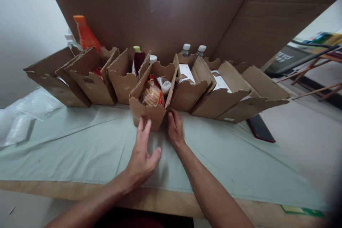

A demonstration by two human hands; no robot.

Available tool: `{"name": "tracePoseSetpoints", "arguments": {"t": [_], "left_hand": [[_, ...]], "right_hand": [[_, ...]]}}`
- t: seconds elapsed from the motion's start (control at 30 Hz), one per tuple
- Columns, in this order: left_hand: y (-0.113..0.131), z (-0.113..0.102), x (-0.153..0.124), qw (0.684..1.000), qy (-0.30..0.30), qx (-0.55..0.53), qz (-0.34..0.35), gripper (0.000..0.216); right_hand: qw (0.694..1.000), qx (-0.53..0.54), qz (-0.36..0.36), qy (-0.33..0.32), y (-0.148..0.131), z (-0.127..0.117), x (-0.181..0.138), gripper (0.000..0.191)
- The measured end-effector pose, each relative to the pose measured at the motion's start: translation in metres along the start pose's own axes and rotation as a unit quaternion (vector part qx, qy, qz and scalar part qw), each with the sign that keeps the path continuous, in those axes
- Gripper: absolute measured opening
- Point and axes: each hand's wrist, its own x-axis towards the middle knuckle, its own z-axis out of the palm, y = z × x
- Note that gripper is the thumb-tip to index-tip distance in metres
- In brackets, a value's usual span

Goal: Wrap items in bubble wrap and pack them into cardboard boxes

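Note:
In the middle of the row, one cardboard box [148, 114] stands a little forward of its neighbours. Inside it lie a clear packet of pale stick-shaped snacks [152, 94] with red print and a rolled bundle of clear plastic [165, 85]. My left hand [143, 153] is open in front of this box, thumb spread, fingertips at its front wall. By the box's lower right edge is my right hand [175, 127], its fingers reaching forward and loosely bent with nothing seen in them. Whether these fingertips touch the box I cannot tell.
Several similar boxes [188, 98] line both sides. An orange bottle [87, 32] and clear white-capped bottles [185, 50] stand behind them, before a tall cardboard panel [171, 10]. Bubble wrap [34, 103] lies left and a dark flat object [260, 128] right on the green cloth [88, 146].

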Motion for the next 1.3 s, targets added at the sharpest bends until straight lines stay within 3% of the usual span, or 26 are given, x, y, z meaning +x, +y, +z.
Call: {"name": "tracePoseSetpoints", "arguments": {"t": [0.17,0.3,0.43,0.57,0.67,0.8,0.9,1.03,1.1,1.2,1.3], "left_hand": [[-0.018,0.015,0.073,0.999,-0.040,-0.003,-0.012,0.087],[-0.041,0.037,0.100,1.000,-0.028,0.007,0.000,0.088],[-0.058,0.038,0.078,0.996,-0.068,0.050,-0.007,0.081],[-0.057,0.008,0.029,0.980,-0.177,0.083,0.039,0.061],[-0.052,-0.017,-0.012,0.974,-0.203,0.082,0.056,0.044],[-0.046,-0.033,-0.049,0.986,-0.156,0.023,0.054,0.040],[-0.042,-0.032,-0.056,0.993,-0.113,0.003,0.038,0.040],[-0.034,-0.027,-0.047,0.991,-0.108,0.026,0.076,0.037],[-0.031,-0.026,-0.043,0.991,-0.087,0.026,0.099,0.035],[-0.032,-0.027,-0.043,0.995,0.009,0.017,0.100,0.034],[-0.035,-0.035,-0.046,0.986,0.153,0.022,0.065,0.038]], "right_hand": [[0.999,-0.012,0.025,0.016,0.014,0.000,0.002,0.048],[0.999,-0.014,0.028,0.011,0.015,0.000,0.003,0.046],[0.999,-0.016,0.033,0.004,0.014,-0.001,0.002,0.045],[0.999,-0.016,0.034,-0.001,0.009,-0.003,0.001,0.042],[1.000,-0.013,0.020,-0.007,0.000,-0.002,-0.002,0.034],[0.999,0.002,-0.024,-0.039,-0.034,0.014,0.004,0.030],[0.990,-0.015,-0.091,-0.102,-0.078,0.037,0.028,0.045],[0.960,-0.181,-0.144,-0.158,-0.126,0.074,0.080,0.065],[0.952,-0.231,-0.133,-0.148,-0.135,0.088,0.102,0.054],[0.962,-0.199,-0.125,-0.139,-0.133,0.098,0.112,0.028],[0.966,-0.146,-0.141,-0.162,-0.133,0.088,0.087,0.021]]}}
